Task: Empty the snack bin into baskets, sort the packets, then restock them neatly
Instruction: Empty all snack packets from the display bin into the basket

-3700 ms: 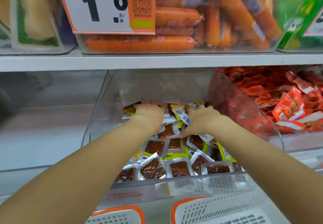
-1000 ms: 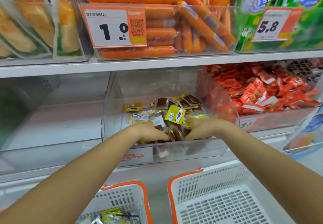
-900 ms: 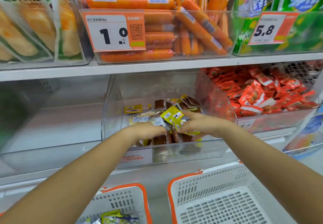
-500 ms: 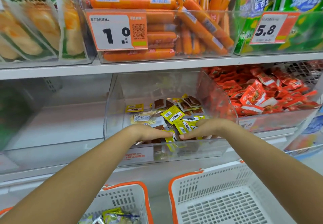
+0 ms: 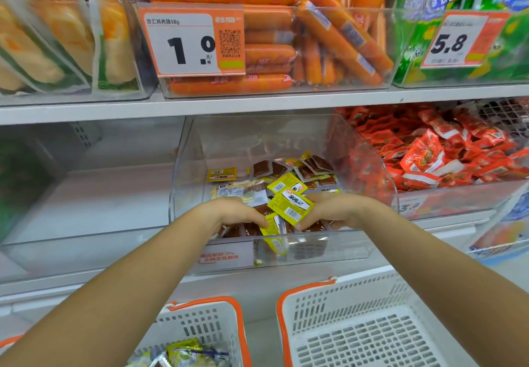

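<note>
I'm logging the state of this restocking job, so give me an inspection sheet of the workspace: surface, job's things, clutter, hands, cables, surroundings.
Surface: white shelf above, a clear snack bin below it.
Job's things: yellow and brown packets lie loose in the bin, gathered toward its front; left basket holds a few packets, right basket shows none.
Clutter: nothing seen.
Hands: left hand and right hand are both in the bin, fingers curled round a bunch of packets between them.
Cables: nothing seen.
Surroundings: orange sausages behind a 1.0 price tag, red packets in the bin to the right, green bags upper right.
</note>
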Demonstrator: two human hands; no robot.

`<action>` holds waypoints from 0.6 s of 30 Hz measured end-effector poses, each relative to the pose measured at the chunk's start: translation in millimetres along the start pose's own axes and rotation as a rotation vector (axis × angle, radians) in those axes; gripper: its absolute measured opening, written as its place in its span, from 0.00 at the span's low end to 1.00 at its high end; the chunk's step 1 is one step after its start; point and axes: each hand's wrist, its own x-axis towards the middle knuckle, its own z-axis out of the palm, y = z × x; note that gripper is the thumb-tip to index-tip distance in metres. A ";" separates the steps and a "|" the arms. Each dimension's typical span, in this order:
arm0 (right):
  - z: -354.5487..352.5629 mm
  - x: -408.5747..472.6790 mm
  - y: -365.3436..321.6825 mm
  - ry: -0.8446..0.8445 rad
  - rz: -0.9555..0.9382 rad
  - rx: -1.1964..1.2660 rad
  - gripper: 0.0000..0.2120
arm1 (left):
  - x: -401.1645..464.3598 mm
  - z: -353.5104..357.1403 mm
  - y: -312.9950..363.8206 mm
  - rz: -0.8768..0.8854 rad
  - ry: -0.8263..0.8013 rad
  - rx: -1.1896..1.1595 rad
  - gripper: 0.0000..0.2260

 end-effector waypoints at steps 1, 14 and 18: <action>-0.4 -1.3 0.9 -0.047 -0.016 0.013 0.26 | -1.0 -2.0 -1.0 -0.001 -0.006 0.009 0.10; -12.5 -6.7 0.2 -0.347 -0.083 -0.115 0.43 | -38.8 -34.6 4.8 -0.021 -0.300 0.151 0.19; 4.3 -10.2 -7.0 -0.105 -0.160 -0.397 0.33 | -24.6 -25.0 -2.9 0.003 -0.184 0.351 0.27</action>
